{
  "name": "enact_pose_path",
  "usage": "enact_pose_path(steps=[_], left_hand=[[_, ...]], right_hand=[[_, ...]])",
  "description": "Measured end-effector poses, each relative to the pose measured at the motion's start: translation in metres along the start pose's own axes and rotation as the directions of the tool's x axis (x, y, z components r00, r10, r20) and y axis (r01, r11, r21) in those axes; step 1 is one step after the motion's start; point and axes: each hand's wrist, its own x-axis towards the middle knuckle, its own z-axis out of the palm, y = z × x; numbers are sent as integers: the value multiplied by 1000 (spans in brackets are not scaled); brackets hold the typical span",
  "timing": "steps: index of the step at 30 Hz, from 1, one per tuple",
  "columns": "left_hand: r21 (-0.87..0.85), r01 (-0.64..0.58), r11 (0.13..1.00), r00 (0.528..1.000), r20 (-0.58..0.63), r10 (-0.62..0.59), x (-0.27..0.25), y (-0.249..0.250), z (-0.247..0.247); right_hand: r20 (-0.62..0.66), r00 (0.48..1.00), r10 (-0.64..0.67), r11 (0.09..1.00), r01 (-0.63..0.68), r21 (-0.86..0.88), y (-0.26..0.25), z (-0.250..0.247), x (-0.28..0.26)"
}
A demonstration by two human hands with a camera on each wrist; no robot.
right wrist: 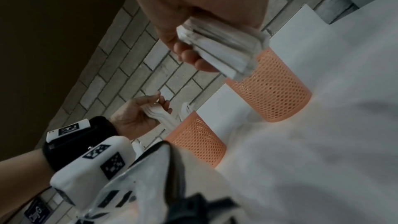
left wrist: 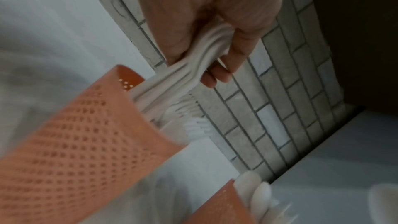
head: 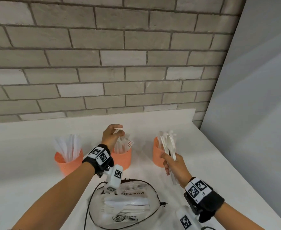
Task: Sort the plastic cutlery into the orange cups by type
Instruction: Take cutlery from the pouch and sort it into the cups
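We see a white table (head: 36,180) with three orange cups — left cup (head: 69,162) has knives, our left hand (head: 110,135) pinches forks (left wrist: 202,60) over the middle cup (head: 121,157), our right hand (head: 173,165) grips spoons (head: 169,145) by the right cup (head: 158,156)

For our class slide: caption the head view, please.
Left hand lowers forks into middle cup; right hand holds spoons.
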Motion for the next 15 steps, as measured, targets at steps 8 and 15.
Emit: enact_pose_path(steps=[8, 15], left_hand=[[589, -219, 778, 973, 75, 218, -5, -34, 9], [825, -242, 511, 969, 183, 164, -9, -37, 19]], right_hand=[[13, 1000, -19, 999, 19, -27, 9, 6, 10], [9, 995, -103, 992, 103, -68, 9, 11, 11]])
